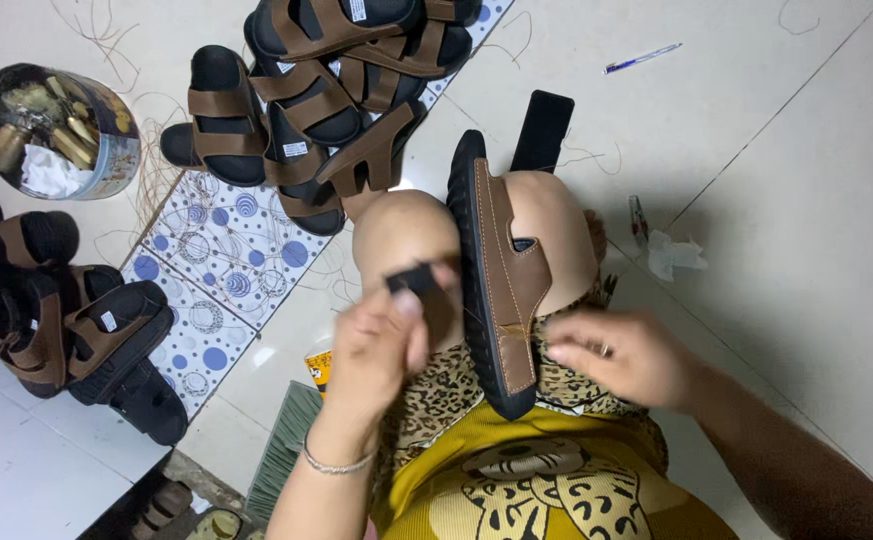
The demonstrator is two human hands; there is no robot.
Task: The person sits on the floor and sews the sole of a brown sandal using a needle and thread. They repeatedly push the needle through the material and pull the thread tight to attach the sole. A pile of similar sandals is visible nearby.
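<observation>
Head view, person seated on floor (776, 180); brown-strapped sandal (501, 290) stands on edge, clamped between the two bare knees, toe toward 12 o'clock, heel toward 6 o'clock near the lap.

Left hand (381, 345) raised just at 9 o'clock of the sandal; grip pinched on a small black piece (414, 280) at the fingertips; hand blurred, so exact hold is uncertain. Right hand (621, 355) at 4 o'clock of the sandal, fingers curled toward the strap seam; grip looks pinched on something fine, possibly thread; cannot tell for certain.

Judgement: step in hand looks like hand-stitching or finishing the strap to the sole; the next move would call for steady knee pressure and both hands meeting at the strap's lower edge.

Surroundings: pile of finished sandals (326, 90) at 11 o'clock on a patterned mat (221, 250); more sandals (66, 320) at 9 o'clock; round tin (66, 125) at 10 o'clock; black phone (542, 130) at 12 o'clock; pen (641, 58) at 1 o'clock.
</observation>
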